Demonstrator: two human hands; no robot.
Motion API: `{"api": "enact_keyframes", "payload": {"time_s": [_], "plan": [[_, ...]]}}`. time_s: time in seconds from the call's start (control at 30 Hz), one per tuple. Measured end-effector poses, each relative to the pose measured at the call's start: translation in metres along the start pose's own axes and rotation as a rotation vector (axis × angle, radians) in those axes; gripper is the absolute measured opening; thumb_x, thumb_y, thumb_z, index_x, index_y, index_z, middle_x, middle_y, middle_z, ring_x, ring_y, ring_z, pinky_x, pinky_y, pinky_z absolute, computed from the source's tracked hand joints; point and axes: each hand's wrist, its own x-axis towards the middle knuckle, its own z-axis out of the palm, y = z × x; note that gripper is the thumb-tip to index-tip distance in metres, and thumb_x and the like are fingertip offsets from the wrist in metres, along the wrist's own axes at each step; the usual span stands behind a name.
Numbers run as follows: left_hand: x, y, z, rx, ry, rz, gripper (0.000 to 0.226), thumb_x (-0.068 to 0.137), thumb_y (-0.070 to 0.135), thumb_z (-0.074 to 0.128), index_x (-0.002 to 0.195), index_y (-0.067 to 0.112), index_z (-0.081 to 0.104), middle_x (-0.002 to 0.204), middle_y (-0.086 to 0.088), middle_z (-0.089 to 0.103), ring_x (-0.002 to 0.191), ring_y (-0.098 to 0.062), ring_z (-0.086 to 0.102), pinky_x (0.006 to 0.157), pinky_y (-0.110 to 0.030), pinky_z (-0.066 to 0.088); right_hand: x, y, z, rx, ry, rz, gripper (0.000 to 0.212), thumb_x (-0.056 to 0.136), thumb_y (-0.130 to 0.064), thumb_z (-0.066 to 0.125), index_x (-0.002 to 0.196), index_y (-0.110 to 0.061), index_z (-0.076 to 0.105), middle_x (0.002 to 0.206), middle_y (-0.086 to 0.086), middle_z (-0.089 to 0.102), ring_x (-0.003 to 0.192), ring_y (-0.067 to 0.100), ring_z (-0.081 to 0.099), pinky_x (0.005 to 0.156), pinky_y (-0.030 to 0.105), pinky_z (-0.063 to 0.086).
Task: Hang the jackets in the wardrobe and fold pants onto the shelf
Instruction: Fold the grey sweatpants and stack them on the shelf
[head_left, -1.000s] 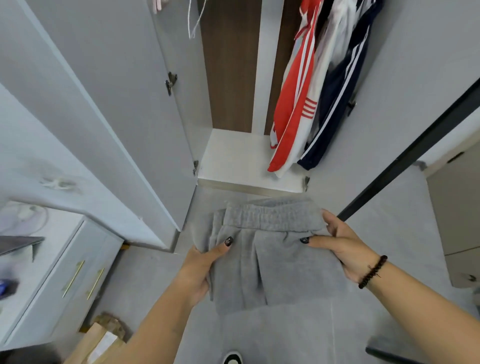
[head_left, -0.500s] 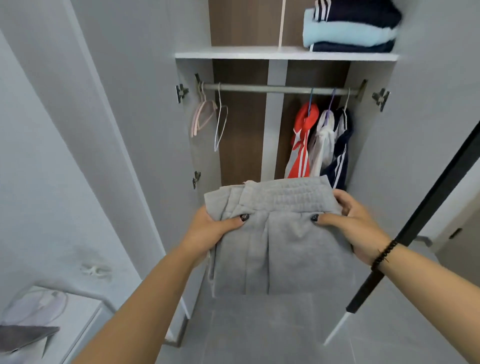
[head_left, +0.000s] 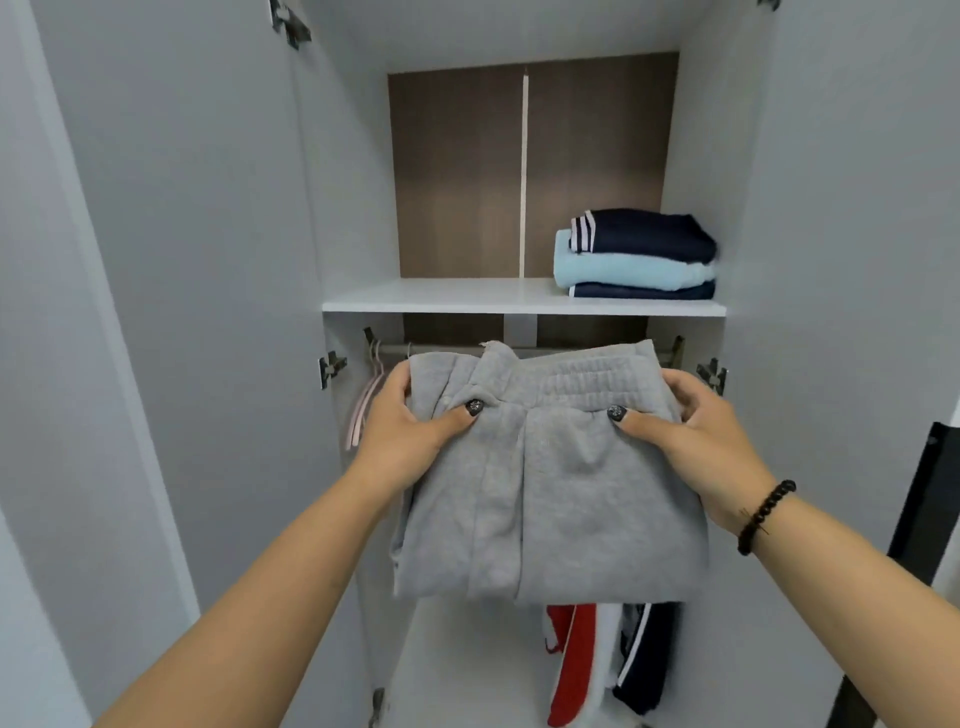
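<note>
I hold folded grey sweatpants (head_left: 561, 488) flat in front of the open wardrobe, waistband away from me. My left hand (head_left: 410, 421) grips their left edge, thumb on top. My right hand (head_left: 696, 436) grips the right edge the same way. The pants sit just below the white shelf (head_left: 441, 299). On the shelf's right side lies a stack of folded pants (head_left: 636, 257), navy on top, light blue in the middle, navy below. Beneath the grey pants, hanging jackets (head_left: 597, 660) show in red, white and navy. The rail is mostly hidden.
Both grey wardrobe doors (head_left: 171, 260) stand open on either side. Empty pink and white hangers (head_left: 366, 400) hang at the rail's left end. A black vertical bar (head_left: 919, 509) stands at the right edge. The shelf's left half is bare.
My view has tilted up from the floor to the upper wardrobe, and both hands have lifted the grey pants up close to the shelf's level.
</note>
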Motion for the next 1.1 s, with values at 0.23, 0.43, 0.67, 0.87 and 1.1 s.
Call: {"api": "enact_keyframes", "payload": {"time_s": [0.23,0.43,0.67,0.87,1.1], "plan": [[0.089,0.027,0.036,0.01,0.02,0.168,0.038,0.076,0.015,0.08,0.109,0.022,0.061,0.102,0.008,0.071,0.092,-0.007,0.068,0.08,-0.03,0.056,0.091,-0.017,-0.009,-0.013,0.069,-0.145,0.035,0.078,-0.009,0.074,0.106,-0.024,0.061,0.106,-0.004,0.067,0.097,0.016,0.065,0.085,0.039,0.056],[0.157,0.015,0.056,-0.166,0.027,0.125,0.045,0.074,0.008,0.08,0.113,0.024,0.063,0.108,0.004,0.071,0.099,-0.015,0.069,0.088,-0.043,0.056,0.158,-0.006,-0.004,-0.027,0.119,-0.155,0.035,0.078,-0.013,0.074,0.106,-0.03,0.061,0.107,-0.006,0.067,0.098,0.015,0.066,0.087,0.041,0.055],[0.259,0.001,0.063,-0.23,-0.038,0.133,0.043,0.076,0.011,0.079,0.113,0.025,0.062,0.106,0.005,0.071,0.096,-0.012,0.069,0.078,-0.028,0.057,0.254,-0.004,0.009,-0.006,0.196,-0.168,0.035,0.078,-0.009,0.074,0.107,-0.025,0.064,0.103,-0.005,0.071,0.095,0.016,0.068,0.083,0.038,0.056],[0.35,0.002,0.069,-0.258,-0.132,0.093,0.036,0.08,0.017,0.077,0.112,0.024,0.062,0.108,0.003,0.07,0.098,-0.016,0.068,0.085,-0.035,0.057,0.333,-0.014,0.015,-0.06,0.249,-0.224,0.032,0.078,-0.01,0.074,0.106,-0.023,0.067,0.1,-0.004,0.072,0.089,0.015,0.07,0.077,0.033,0.056],[0.436,0.025,0.11,-0.263,-0.187,0.1,0.035,0.081,0.018,0.076,0.113,0.018,0.062,0.107,-0.001,0.07,0.095,-0.017,0.069,0.079,-0.034,0.059,0.423,-0.045,-0.008,-0.306,0.335,-0.291,0.031,0.079,-0.013,0.074,0.107,-0.021,0.066,0.103,-0.001,0.069,0.088,0.016,0.067,0.075,0.029,0.054]]}}
